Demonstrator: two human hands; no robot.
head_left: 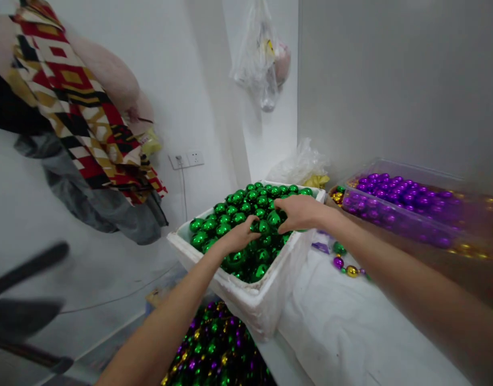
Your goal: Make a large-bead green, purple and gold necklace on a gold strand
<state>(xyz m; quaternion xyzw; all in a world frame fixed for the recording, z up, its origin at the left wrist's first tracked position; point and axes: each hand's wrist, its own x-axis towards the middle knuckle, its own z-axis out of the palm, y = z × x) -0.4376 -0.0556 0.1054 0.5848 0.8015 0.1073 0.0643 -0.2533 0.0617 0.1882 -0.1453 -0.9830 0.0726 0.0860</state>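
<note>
A white foam box [246, 303] is filled with shiny green balls [238, 218]. My left hand [242, 236] is at the middle of the pile, its thumb and index finger curved around a green ball and partly hiding it. Just to the right, my right hand [298, 210] reaches over the box's edge. Its thumb and fingers close around the sides of another green ball [274, 219], which looks bigger than those around it. Both balls are still at the level of the pile.
Right of the box are a clear plastic bin [407, 222] with purple balls and a bead string [351, 271] on white cloth [351, 321]. Below lie multicoloured beads [214, 348]. Clothes [81, 102] and a plastic bag [258, 59] hang on the walls. A dark blurred object [25, 316] is at left.
</note>
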